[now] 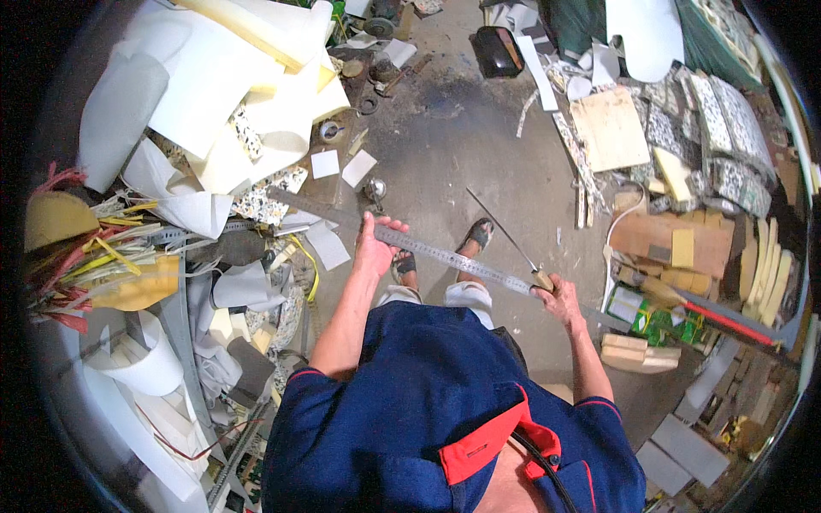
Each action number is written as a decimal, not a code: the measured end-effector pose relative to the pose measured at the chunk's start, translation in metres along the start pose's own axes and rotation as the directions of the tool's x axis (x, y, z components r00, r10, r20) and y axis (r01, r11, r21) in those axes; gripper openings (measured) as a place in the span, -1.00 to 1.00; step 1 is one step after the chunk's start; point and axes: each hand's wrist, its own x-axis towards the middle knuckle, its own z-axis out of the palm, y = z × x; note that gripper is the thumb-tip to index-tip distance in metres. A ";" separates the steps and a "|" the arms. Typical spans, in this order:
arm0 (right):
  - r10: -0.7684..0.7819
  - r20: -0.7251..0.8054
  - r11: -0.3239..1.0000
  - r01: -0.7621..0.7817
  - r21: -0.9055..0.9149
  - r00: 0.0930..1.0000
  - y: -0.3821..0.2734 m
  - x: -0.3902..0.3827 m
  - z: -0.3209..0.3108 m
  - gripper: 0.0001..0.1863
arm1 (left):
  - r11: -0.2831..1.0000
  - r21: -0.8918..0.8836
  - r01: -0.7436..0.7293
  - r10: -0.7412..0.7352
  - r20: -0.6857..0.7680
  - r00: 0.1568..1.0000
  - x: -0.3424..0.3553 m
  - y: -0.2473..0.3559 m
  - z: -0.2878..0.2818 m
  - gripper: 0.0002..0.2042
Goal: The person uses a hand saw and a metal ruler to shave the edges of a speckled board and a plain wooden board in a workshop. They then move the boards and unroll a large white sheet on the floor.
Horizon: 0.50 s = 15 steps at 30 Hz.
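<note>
A long steel ruler (457, 259) slants across in front of me above the floor, its far left part dull grey and its right part shiny. My left hand (375, 246) grips it partway along, thumb up. At its right end, my right hand (559, 299) is closed round the wooden handle (541, 278) of a long thin knife (502, 229). The dark narrow blade points up and to the left, away from me. That same hand also touches the ruler's end; how its fingers share the two is partly hidden.
Foam sheets (214, 85) pile up at the far left, above a bundle of coloured strips (94, 248). White squares (325, 163) lie on the concrete floor (428, 154). To the right are speckled foam pieces (718, 111), a board (609, 128) and foam blocks (637, 352). My sandalled feet (475, 235) stand below the ruler.
</note>
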 end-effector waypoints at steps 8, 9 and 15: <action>-0.233 -0.200 0.971 0.217 -0.101 0.952 0.003 0.209 -0.063 -0.62 | 0.920 -0.012 -0.391 0.383 -0.184 0.905 0.045 0.020 0.107 -0.47; -0.185 -0.162 0.982 0.177 -0.065 0.969 0.004 0.230 -0.077 -0.60 | 0.902 -0.006 -0.431 0.421 -0.200 0.885 0.054 0.027 0.120 -0.47; -0.132 -0.054 0.981 0.122 -0.149 0.990 0.033 0.326 -0.134 -0.57 | 0.816 0.059 -0.574 0.556 -0.349 0.755 0.107 0.048 0.164 -0.53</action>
